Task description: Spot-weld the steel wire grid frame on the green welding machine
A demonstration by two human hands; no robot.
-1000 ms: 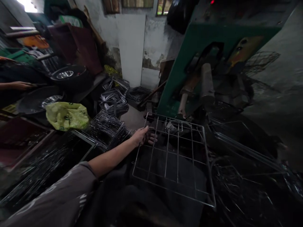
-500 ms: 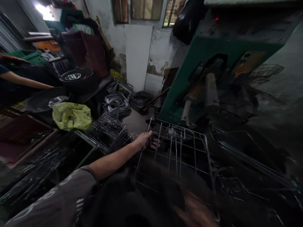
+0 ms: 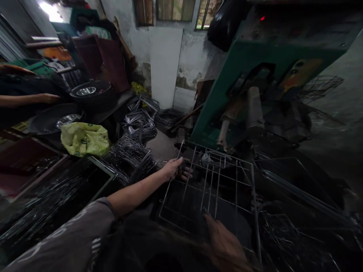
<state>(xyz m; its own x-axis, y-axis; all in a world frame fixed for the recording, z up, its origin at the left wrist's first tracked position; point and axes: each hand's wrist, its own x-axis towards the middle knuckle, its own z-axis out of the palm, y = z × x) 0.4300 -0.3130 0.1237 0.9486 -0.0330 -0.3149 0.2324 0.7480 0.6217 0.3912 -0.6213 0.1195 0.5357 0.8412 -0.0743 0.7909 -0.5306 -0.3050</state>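
Left hand closed on the left edge of the wire grid rack: thumb over the outer frame wire, fingers curled under it, showing through the mesh. Arm reaches in from 8 o'clock, grey sleeve with pale printed markings, too blurred to read.

Right hand at 6 o'clock of the rack, low in view and motion-blurred. Its fingertips lie at the near edge of the rack; whether they clasp a wire or merely rest there, cannot tell.

Rack: rectangular, bright wire, long bars crossed by a few transverse ones. Held roughly flat in front of the person, far edge just beside the base of the green machine. A small red lamp is lit at the machine's top. A yellow-orange plate sits on the machine's face; any lettering on it is illegible.

At 9 o'clock of the left hand: stacked wire racks, more stacks behind them at 11 o'clock. A crumpled yellow-green plastic bag bears small dark print, unreadable. Beyond it, dark pans.

Far left: another person's forearm and hand, well apart from the rack.

At 3 o'clock of the rack: tangled wire frames, dim.

No legible brand or text anywhere in view.
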